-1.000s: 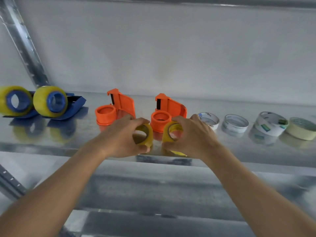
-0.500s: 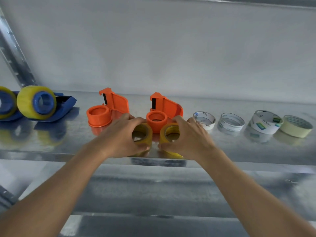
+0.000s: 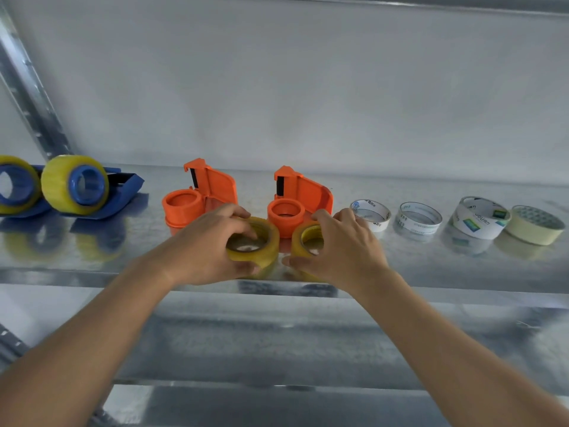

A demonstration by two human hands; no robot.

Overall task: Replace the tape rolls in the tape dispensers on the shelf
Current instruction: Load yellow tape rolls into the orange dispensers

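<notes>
Two orange tape dispensers stand on the metal shelf, the left one and the right one, each with a bare hub. In front of them my left hand grips a yellowish tape roll, fingers curled over its rim and thumb below. My right hand grips a second yellowish tape roll the same way. Both rolls sit near the shelf's front edge, close together, just short of the right dispenser's hub.
Two blue dispensers loaded with yellow tape stand at the far left. To the right lie three nearly spent white cores and a cream masking tape roll. A lower shelf runs below.
Both hands keep hold of their rolls. The left roll has tilted so its opening faces more upward; the hands stay almost in place in front of the orange dispensers.
</notes>
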